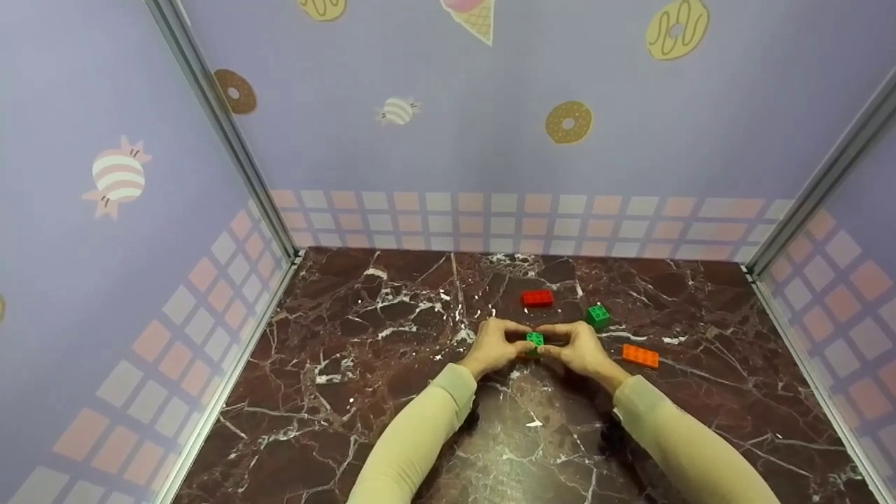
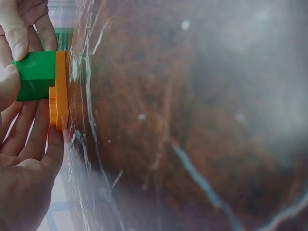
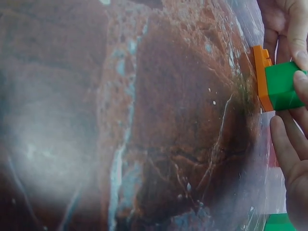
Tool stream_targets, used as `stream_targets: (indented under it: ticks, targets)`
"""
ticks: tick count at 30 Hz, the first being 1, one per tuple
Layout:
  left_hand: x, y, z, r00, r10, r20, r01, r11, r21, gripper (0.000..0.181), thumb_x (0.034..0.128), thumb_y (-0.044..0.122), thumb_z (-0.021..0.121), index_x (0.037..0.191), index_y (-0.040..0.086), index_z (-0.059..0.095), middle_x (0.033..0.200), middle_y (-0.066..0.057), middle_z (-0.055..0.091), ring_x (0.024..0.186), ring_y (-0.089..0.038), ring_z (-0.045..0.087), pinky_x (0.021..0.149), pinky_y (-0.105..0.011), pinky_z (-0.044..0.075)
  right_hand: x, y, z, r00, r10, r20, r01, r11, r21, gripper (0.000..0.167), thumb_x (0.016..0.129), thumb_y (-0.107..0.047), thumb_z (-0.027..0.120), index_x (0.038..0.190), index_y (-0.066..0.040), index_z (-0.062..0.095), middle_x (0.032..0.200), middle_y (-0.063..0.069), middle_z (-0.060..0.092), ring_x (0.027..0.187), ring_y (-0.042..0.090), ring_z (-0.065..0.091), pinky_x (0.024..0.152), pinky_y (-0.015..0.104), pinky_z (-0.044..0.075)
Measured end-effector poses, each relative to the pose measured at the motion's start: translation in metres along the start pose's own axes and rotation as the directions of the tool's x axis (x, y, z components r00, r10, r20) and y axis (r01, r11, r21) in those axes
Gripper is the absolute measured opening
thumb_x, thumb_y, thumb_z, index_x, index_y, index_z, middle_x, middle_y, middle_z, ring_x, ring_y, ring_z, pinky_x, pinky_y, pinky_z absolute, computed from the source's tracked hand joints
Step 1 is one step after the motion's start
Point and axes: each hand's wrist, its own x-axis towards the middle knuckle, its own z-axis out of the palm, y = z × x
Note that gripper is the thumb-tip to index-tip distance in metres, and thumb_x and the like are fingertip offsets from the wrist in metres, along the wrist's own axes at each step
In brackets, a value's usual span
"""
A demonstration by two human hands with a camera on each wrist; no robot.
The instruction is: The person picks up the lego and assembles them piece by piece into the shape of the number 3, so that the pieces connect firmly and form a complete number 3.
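Note:
A green block (image 1: 535, 339) sits on one end of an orange brick (image 2: 61, 96) lying flat on the tabletop. In the head view the left hand (image 1: 495, 347) is at the green block's left side and the right hand (image 1: 579, 350) at its right. Both thumbs touch the green block (image 2: 36, 72) near its top in the left wrist view, with the fingers around its far side. The right wrist view shows the green block (image 3: 285, 85) over the orange brick (image 3: 262, 77), whose studs show beside it. The hands pinch the block between them.
Beyond the hands lies a red brick (image 1: 537, 299). A second green block (image 1: 598, 316) stands behind the right hand, and another orange brick (image 1: 640, 355) lies to its right. Patterned panels (image 1: 434, 154) enclose the marbled tabletop (image 1: 378, 308) at the back and sides.

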Motion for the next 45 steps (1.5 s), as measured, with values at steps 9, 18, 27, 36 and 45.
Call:
stream_targets:
  ticks: [9,18,27,36,45]
  targets:
    - [0.001,0.002,-0.001,1.000,0.001,-0.008,-0.001,1.000,0.006,0.030,0.0952,0.022,0.090,0.123,0.011,0.088,0.122,-0.006,0.087,0.118,-0.024,0.081,0.109,-0.037,0.062,0.000,-0.001,-0.003,0.999,-0.036,0.035,0.035,0.999,0.016,0.041,0.096,-0.004,0.085,0.136,0.003,0.078,0.135,0.028,0.079,0.114,0.041,0.083,0.089,0.028,0.069]
    - [-0.001,0.002,-0.001,1.000,0.000,-0.005,0.000,1.000,0.027,0.030,0.0958,0.024,0.090,0.123,0.012,0.088,0.121,-0.005,0.088,0.118,-0.024,0.082,0.110,-0.038,0.062,-0.001,-0.005,-0.008,1.000,-0.008,-0.028,0.007,0.999,-0.038,0.033,0.098,-0.015,0.086,0.129,-0.004,0.083,0.127,0.017,0.085,0.113,0.028,0.081,0.090,0.021,0.061]
    - [-0.002,0.004,-0.001,1.000,-0.011,-0.013,0.011,1.000,0.028,0.031,0.0944,0.022,0.091,0.122,0.010,0.088,0.122,-0.006,0.087,0.120,-0.025,0.081,0.113,-0.039,0.061,0.008,-0.005,-0.020,0.991,-0.010,-0.134,-0.007,0.992,-0.124,0.036,0.101,-0.017,0.083,0.132,-0.001,0.081,0.131,0.020,0.083,0.125,0.041,0.078,0.107,0.051,0.063]
    - [-0.002,0.004,0.000,1.000,-0.020,0.000,0.020,1.000,0.002,0.031,0.0953,0.021,0.089,0.124,0.010,0.087,0.125,-0.008,0.087,0.122,-0.025,0.081,0.112,-0.041,0.062,0.022,-0.005,-0.025,0.980,0.003,-0.201,-0.035,0.987,-0.157,0.048,0.098,-0.015,0.085,0.141,0.003,0.075,0.137,0.024,0.079,0.128,0.045,0.077,0.112,0.061,0.060]
    - [-0.003,0.004,-0.001,1.000,-0.019,-0.003,0.019,1.000,0.005,0.032,0.0957,0.022,0.089,0.125,0.011,0.087,0.126,-0.008,0.086,0.124,-0.026,0.080,0.114,-0.041,0.061,0.035,-0.004,-0.016,0.973,0.026,-0.229,-0.067,0.983,-0.172,0.060,0.098,-0.014,0.084,0.151,0.007,0.065,0.141,0.030,0.076,0.126,0.047,0.077,0.107,0.061,0.063]
